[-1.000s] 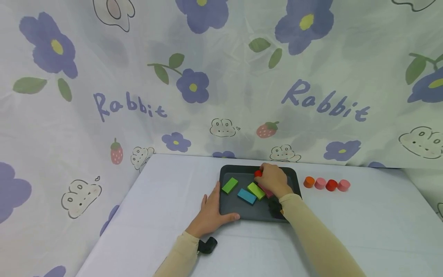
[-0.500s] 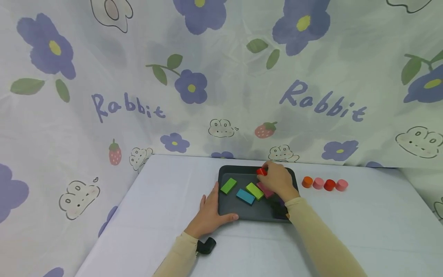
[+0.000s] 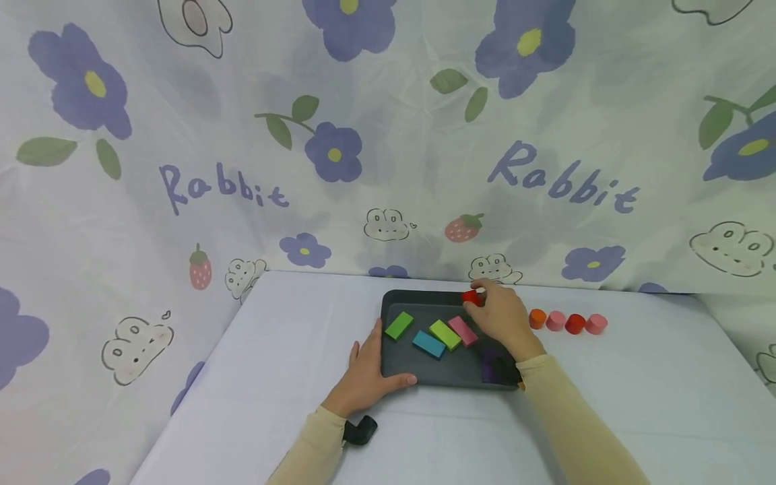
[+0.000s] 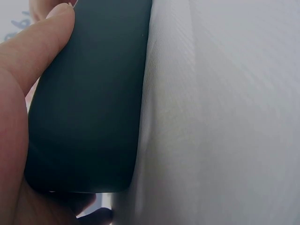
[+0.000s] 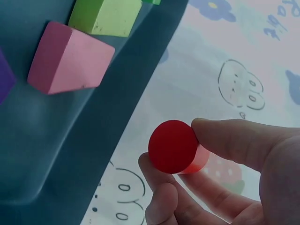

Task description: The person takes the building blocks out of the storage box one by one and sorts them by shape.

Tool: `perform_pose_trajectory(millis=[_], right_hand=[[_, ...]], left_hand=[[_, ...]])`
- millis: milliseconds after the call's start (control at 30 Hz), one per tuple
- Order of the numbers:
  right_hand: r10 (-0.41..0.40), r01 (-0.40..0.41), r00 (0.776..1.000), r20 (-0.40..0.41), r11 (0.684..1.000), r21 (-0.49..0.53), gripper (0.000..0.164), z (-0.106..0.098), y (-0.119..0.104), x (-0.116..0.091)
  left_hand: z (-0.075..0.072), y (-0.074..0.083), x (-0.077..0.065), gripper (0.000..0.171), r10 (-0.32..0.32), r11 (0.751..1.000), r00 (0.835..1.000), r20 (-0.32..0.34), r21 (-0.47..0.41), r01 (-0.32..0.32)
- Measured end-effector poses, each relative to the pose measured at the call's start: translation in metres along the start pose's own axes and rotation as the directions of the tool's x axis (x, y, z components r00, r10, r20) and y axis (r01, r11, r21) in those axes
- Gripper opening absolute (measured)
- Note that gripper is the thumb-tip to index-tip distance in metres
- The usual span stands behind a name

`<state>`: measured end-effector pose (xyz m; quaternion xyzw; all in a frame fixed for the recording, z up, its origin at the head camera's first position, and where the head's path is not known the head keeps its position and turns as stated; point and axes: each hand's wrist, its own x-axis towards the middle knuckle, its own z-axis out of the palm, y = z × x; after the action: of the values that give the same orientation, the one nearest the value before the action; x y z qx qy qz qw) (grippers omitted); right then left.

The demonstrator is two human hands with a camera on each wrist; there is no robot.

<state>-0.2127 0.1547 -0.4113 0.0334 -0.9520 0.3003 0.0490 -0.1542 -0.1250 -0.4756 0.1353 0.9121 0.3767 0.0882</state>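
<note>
My right hand [image 3: 506, 316] pinches a red cylinder block [image 5: 173, 146] between thumb and fingers, held over the far right part of the dark tray [image 3: 439, 372] in the head view. In the right wrist view, the block's round face is turned to the camera. My left hand [image 3: 364, 380] rests against the tray's near left corner, fingers straight along its left side and thumb at the front edge. Inside the tray lie a green block [image 3: 399, 325], a blue block [image 3: 429, 344], a lime block [image 3: 445, 335], a pink block [image 3: 463, 331] and a partly hidden purple block [image 3: 488, 367].
Right of the tray, a row of short cylinders stands on the white cloth: an orange one [image 3: 537, 318], a pink one [image 3: 556, 320], a red one [image 3: 575, 324] and another pink one [image 3: 597, 324]. A flowered curtain [image 3: 412, 168] rises behind the table.
My right hand has moved right with the red cylinder, towards the tray's far right rim, uncovering the pink block and part of the purple one. The left hand stays at the tray's corner.
</note>
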Motion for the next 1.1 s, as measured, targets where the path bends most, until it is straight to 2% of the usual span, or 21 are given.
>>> perform_pose_trajectory(millis=[300, 767, 1100], right_hand=[[-0.008, 0.008, 1.000, -0.020, 1.000, 0.015, 0.044, -0.005, 0.008, -0.010], [0.013, -0.008, 0.998, -0.058, 0.996, 0.088, 0.045, -0.020, 0.024, -0.023], [0.027, -0.018, 0.992, -0.124, 0.997, 0.079, 0.045, -0.028, 0.039, -0.034]], left_hand=[[0.000, -0.004, 0.000, 0.126, 0.013, 1.000, 1.000, -0.010, -0.004, -0.013], [0.001, -0.002, 0.000, 0.126, -0.003, 1.000, 1.000, 0.002, -0.001, 0.003], [0.001, -0.002, 0.001, 0.126, -0.005, 1.000, 1.000, 0.006, 0.003, 0.005]])
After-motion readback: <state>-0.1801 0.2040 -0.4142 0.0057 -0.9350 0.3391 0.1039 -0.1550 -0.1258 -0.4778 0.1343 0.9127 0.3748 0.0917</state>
